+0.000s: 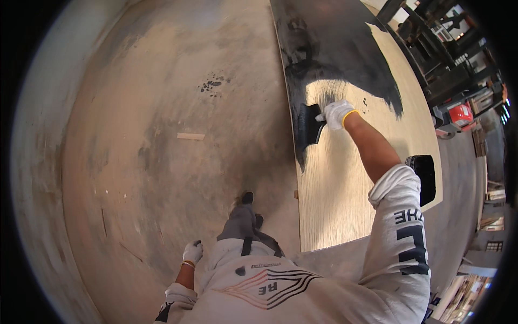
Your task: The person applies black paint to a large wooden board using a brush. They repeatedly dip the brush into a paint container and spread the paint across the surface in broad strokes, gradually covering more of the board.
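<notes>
Dusty, blotchy concrete floor (162,173), then a long pale wood-grain panel (334,200) with streaky black coating (345,48) over its far end. A round-cornered black tray (422,178) sits at the panel's right side. By the left edge, the knit-gloved right hand (339,114) is clamped on a flat black applicator (309,127). Gloved left hand (192,252) hangs beside the hip (dark fingertips), too small to tell how closed.

A pale board (334,210) carries black paint (350,51) and a black tray (422,175); the floor (162,183), a wood strip (190,136) and dark spots (211,84).
</notes>
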{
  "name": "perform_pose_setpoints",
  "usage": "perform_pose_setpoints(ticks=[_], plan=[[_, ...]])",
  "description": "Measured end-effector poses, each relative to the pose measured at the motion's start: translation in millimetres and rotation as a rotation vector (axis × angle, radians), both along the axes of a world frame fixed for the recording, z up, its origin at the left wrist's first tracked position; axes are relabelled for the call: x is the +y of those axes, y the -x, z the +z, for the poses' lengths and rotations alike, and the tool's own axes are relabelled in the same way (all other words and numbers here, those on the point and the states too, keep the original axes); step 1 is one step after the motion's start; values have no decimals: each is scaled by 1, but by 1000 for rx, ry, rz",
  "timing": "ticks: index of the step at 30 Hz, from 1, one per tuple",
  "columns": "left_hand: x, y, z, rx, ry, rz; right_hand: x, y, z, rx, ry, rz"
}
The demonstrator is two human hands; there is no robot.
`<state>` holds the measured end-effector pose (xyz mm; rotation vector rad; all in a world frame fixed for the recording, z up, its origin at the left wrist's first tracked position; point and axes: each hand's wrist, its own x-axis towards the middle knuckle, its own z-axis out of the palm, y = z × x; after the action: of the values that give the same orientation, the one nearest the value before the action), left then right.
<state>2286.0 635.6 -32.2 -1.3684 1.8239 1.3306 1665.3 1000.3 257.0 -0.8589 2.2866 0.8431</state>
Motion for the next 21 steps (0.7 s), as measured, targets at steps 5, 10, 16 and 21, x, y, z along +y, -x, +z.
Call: perform_pose_setpoints(ticks=[5,10,16,21], plan=[[-16,48,1,49,-3,87,14,-39,-3,-106,-10,11],[-20,77,-13,29,-1,40,34,-17,-4,-71,95,49],[-18,101,-19,15,10,7,19,98,-18,96,135,-345],[-18,108,-16,-6,-15,163,-12,93,17,-59,-34,-112]])
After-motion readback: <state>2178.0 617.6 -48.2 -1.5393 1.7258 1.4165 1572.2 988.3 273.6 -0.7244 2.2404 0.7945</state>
